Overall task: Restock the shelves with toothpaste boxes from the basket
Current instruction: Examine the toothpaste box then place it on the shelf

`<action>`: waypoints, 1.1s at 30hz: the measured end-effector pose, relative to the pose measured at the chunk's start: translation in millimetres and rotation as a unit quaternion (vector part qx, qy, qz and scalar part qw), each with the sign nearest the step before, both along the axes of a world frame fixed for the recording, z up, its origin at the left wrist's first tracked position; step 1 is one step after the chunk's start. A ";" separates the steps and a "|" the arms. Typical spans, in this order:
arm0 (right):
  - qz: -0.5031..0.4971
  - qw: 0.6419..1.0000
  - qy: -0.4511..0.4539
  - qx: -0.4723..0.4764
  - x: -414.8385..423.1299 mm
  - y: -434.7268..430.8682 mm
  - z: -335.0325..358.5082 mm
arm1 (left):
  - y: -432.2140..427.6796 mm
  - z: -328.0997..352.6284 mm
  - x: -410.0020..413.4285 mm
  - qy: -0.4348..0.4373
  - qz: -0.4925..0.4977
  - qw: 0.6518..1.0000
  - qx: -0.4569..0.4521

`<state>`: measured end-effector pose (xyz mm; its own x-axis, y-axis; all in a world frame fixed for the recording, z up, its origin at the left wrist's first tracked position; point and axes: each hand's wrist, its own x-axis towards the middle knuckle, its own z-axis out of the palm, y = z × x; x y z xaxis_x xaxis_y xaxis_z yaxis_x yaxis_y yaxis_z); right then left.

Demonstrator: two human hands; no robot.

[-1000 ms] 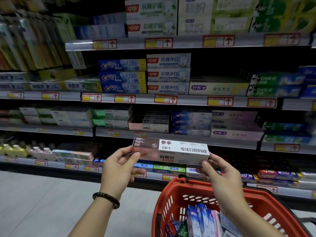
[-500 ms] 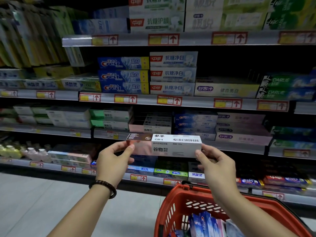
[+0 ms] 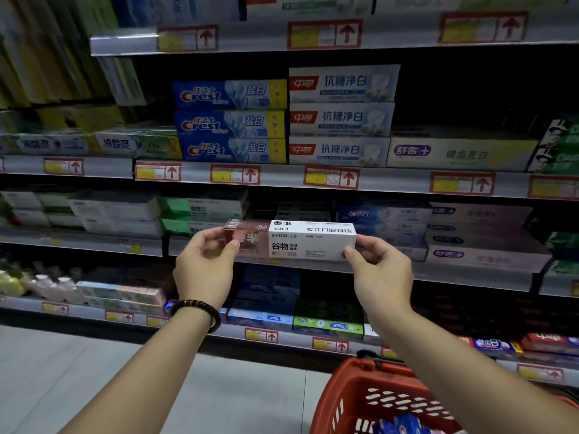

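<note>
holding box [image 3: 300,241] level at shelf [image 3: 438,272] edge, 12 o'clock of basket [image 3: 344,402]; left hand [image 3: 205,270] and right hand [image 3: 380,274] pinch its ends, judged for sliding in.

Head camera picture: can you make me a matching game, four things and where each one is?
Things:
1. blue Crest boxes
2. dark bead bracelet
3. white and brown toothpaste box
4. red plastic basket

Places:
A. pinched between the left hand and the right hand
B. bottom right, under the right arm
C. round the left hand's wrist
D. stacked three high on a grey shelf

Pairs: 1-D, 2-C, 3-A, 4-B.
</note>
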<state>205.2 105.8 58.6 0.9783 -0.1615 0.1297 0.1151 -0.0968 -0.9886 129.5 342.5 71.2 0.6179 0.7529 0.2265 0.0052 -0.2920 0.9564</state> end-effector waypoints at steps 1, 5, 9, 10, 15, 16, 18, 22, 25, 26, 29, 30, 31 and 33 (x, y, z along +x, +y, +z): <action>-0.003 1.000 0.000 -0.011 4.7 4.1 0.4 | 4.2 -1.9 7.0 0.005 -0.004 1.000 0.000; 0.017 0.998 -0.007 -0.056 18.7 17.3 -1.7 | 19.5 -14.2 34.6 0.021 -0.022 0.999 -0.017; 0.031 0.995 -0.011 -0.097 39.1 28.8 -4.4 | 27.6 -24.1 61.0 0.028 -0.032 0.999 -0.016; 0.032 0.994 -0.007 -0.102 45.8 31.7 -5.0 | 29.2 -25.5 67.1 0.033 -0.031 0.999 -0.006; 0.033 0.992 0.012 -0.122 76.0 43.7 -8.0 | 40.3 -31.4 101.8 0.065 -0.035 0.997 0.031; 0.034 0.991 0.016 -0.128 81.2 46.2 -9.0 | 41.1 -32.0 108.0 0.074 -0.038 0.996 0.031; 0.035 0.990 0.027 -0.136 90.3 51.9 -11.4 | 41.2 -33.0 118.4 0.089 -0.038 0.994 0.047; 0.032 0.988 0.060 -0.139 101.0 60.8 -17.3 | 38.7 -39.3 132.6 0.116 -0.038 0.991 0.045; 0.029 0.987 0.070 -0.143 105.2 63.3 -19.3 | 40.2 -44.9 140.4 0.140 -0.035 0.988 0.059; 0.027 0.986 0.074 -0.145 106.7 63.8 -18.8 | 40.1 -45.3 141.9 0.150 -0.033 0.986 0.065; 0.029 0.984 0.086 -0.154 110.6 64.0 -16.1 | 40.2 -45.7 145.4 0.160 -0.036 0.984 0.069; 0.034 0.983 0.087 -0.156 111.5 63.6 -15.1 | 39.7 -45.6 146.7 0.162 -0.038 0.984 0.070; 0.040 0.983 0.087 -0.159 111.8 63.3 -13.8 | 40.2 -46.1 148.4 0.162 -0.038 0.984 0.069; 0.049 0.981 0.089 -0.164 111.5 63.1 -10.6 | 40.0 -46.7 150.9 0.161 -0.042 0.984 0.059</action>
